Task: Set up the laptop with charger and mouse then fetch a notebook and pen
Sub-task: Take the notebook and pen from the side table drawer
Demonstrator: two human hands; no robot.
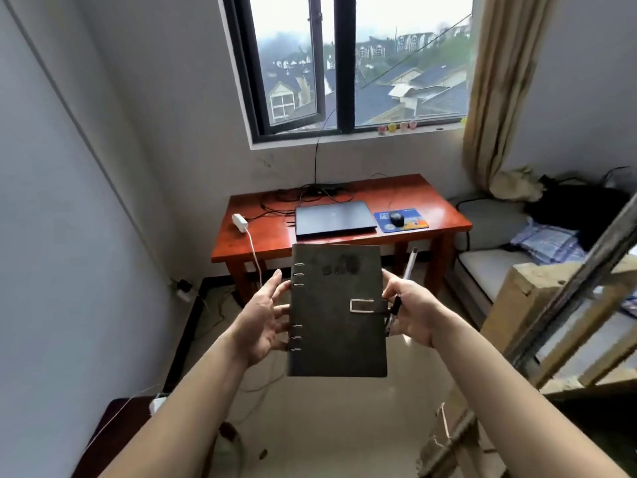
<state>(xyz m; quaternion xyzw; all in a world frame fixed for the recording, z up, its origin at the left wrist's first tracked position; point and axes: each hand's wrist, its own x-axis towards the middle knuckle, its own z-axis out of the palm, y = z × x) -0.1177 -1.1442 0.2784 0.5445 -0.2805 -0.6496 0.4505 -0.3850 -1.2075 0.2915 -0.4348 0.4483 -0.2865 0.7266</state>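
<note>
The person held a dark grey notebook (339,312) up in the air with both hands, in front of the desk (269,243) and not touching it. The notebook was closed, with a strap and a silver clasp (363,305) on its right side and silver rings (297,274) down its left side. The left hand (262,322) was open, with its fingers spread out and fairly straight, and the fingertips touched the ring side of the notebook. The right hand (413,305) was curled round the notebook's right edge, with the thumb on the cover near the top. That same hand also held two pens. A white pen (411,265) stuck up above the fingers, and a black pen (394,313) lay between the palm and the edge of the notebook. Farther away, a dark laptop (332,218) lay shut in the middle of the red-brown desk. Just to its right, a black mouse (396,219) sat on a blue mouse pad (415,222). A white charger (238,222) lay near the left end of the desk, and its white cord hung down over the front edge. Black wires lay behind the laptop. Above the desk was a big window (344,63) with a tan curtain (496,98) on the right. A bed (489,263) stood to the right of the desk.
</note>
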